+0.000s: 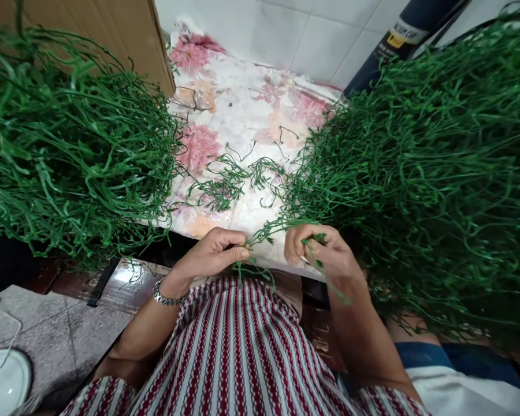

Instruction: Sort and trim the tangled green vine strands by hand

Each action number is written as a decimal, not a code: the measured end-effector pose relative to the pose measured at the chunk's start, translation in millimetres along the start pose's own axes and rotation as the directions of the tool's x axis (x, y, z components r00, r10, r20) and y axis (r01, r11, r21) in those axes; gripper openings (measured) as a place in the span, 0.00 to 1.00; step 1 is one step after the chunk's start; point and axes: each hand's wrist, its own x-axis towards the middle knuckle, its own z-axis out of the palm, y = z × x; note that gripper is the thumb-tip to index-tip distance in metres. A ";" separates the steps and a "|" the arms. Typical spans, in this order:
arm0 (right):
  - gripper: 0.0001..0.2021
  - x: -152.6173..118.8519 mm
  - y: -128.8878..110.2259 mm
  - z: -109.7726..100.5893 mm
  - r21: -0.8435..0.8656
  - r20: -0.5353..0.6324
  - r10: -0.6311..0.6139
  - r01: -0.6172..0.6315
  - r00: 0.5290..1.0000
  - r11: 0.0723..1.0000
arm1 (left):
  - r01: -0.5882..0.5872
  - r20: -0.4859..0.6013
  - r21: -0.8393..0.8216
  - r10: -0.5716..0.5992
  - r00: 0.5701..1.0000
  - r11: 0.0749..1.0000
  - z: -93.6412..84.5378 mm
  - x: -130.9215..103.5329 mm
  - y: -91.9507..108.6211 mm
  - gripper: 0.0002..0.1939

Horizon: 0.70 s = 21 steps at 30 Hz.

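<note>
Thin green plastic stems fill both sides of the view: a large heap (73,150) on the left and a larger heap (433,167) on the right. Between them, a small loose bunch (221,190) lies on the floral cloth (242,110). At the cloth's front edge, my left hand (221,251) pinches several green stems between thumb and fingertips. My right hand (320,251) is curled round more green stems, beside the right heap. A few strands stretch in the gap between the two hands, and others hang below them.
A cardboard box (121,34) stands behind the left heap. At the back right, a dark blue cylinder (390,49) leans by the tiled wall (286,34). A white round object (4,381) is at the lower left. Part of another person's leg (411,329) shows at lower right.
</note>
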 end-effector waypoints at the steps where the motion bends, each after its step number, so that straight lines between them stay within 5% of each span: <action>1: 0.13 -3.6 -3.4 -2.9 -0.021 -0.055 0.011 -0.012 0.998 1.000 | -0.025 -0.033 0.045 0.027 0.999 0.999 -1.5 1.1 0.4 0.22; 6: 0.10 -12.3 -12.4 2.1 -0.071 -0.236 -0.023 0.006 0.972 0.997 | -0.125 -0.152 0.107 0.140 0.978 0.986 -3.1 8.5 -1.6 0.18; 12: 0.11 2.5 -2.3 29.7 -0.556 -0.209 -0.055 -0.073 0.976 0.828 | -0.049 -0.151 -0.104 0.033 0.988 0.993 -1.7 14.5 -11.8 0.18; 17: 0.11 10.9 15.4 45.3 -0.702 -0.371 -0.246 -0.097 0.895 0.705 | -0.058 -0.142 -0.222 0.027 0.990 0.973 3.7 16.4 -18.9 0.17; 21: 0.07 7.1 21.6 54.1 -0.795 -0.389 -0.410 -0.076 0.825 0.601 | -0.091 -0.231 -0.254 0.031 0.973 0.963 12.6 18.4 -21.9 0.15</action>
